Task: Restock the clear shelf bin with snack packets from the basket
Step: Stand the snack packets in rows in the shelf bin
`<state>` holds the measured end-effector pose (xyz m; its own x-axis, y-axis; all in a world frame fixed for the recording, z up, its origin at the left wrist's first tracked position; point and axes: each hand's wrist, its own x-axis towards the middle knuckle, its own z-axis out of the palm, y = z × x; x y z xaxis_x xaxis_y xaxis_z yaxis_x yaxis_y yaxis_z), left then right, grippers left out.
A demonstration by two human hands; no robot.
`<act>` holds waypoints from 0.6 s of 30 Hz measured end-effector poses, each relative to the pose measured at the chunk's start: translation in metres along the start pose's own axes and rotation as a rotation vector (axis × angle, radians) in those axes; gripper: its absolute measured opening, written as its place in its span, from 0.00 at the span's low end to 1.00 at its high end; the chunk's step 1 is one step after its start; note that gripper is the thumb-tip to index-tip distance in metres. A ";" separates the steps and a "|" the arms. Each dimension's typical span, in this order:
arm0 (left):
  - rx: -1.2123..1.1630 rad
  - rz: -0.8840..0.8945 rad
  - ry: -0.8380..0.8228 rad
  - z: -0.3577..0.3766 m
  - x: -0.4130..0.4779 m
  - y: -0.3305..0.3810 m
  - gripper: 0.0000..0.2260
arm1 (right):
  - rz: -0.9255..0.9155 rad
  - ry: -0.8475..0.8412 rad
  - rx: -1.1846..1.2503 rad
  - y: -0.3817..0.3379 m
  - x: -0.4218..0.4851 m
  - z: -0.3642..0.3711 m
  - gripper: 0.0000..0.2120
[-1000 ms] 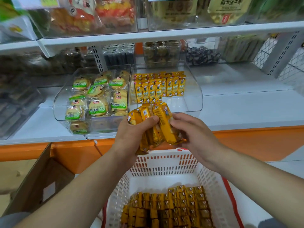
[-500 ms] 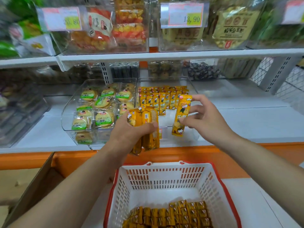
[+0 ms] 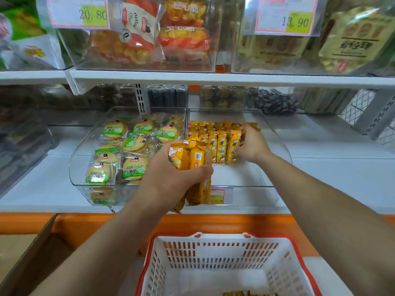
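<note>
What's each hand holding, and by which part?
Left hand grips a bundle of yellow packets around their middle. Right hand holds a single packet by its right edge, standing in the clear bin.

A clear bin (image 3: 77, 161) on the white shelf (image 3: 42, 189) holds round biscuits (image 3: 134, 167) in green-labelled wrappers; behind it stands a slotted upright (image 3: 141, 99); further back sit dark sweets (image 3: 273, 102), blurred. The upper shelf (image 3: 192, 79) carries clear bins with orange-red bags (image 3: 183, 35) and pale gold bags (image 3: 352, 39); one tag (image 3: 79, 11) reads 20.80, another (image 3: 285, 16) 13.90. A mesh panel (image 3: 354, 105) stands at right; an orange strip (image 3: 25, 221) runs under the shelf; a cardboard box (image 3: 32, 253) sits lower left.
</note>
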<state>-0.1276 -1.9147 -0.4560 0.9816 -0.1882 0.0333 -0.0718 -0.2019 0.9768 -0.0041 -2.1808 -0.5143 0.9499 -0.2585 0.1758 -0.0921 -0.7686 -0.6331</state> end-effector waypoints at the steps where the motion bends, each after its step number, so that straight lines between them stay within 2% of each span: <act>1: 0.001 0.004 0.002 0.000 0.002 -0.002 0.20 | 0.002 -0.005 -0.016 0.002 0.005 0.004 0.27; 4: 0.000 0.002 0.004 -0.001 0.006 -0.005 0.21 | 0.007 0.012 -0.042 0.007 0.015 0.011 0.29; 9: -0.017 -0.009 -0.002 0.003 0.011 -0.009 0.21 | 0.008 0.059 -0.118 0.011 0.020 0.016 0.26; 13: -0.034 -0.013 0.001 0.007 0.010 -0.007 0.21 | 0.025 0.019 -0.200 0.006 0.018 0.015 0.24; 18: -0.054 -0.046 0.006 0.012 0.005 0.000 0.22 | 0.054 -0.022 -0.069 -0.016 -0.011 -0.019 0.28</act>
<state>-0.1250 -1.9268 -0.4587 0.9847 -0.1742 -0.0107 -0.0173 -0.1583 0.9872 -0.0190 -2.1762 -0.4917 0.9493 -0.2882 0.1256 -0.1629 -0.7926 -0.5876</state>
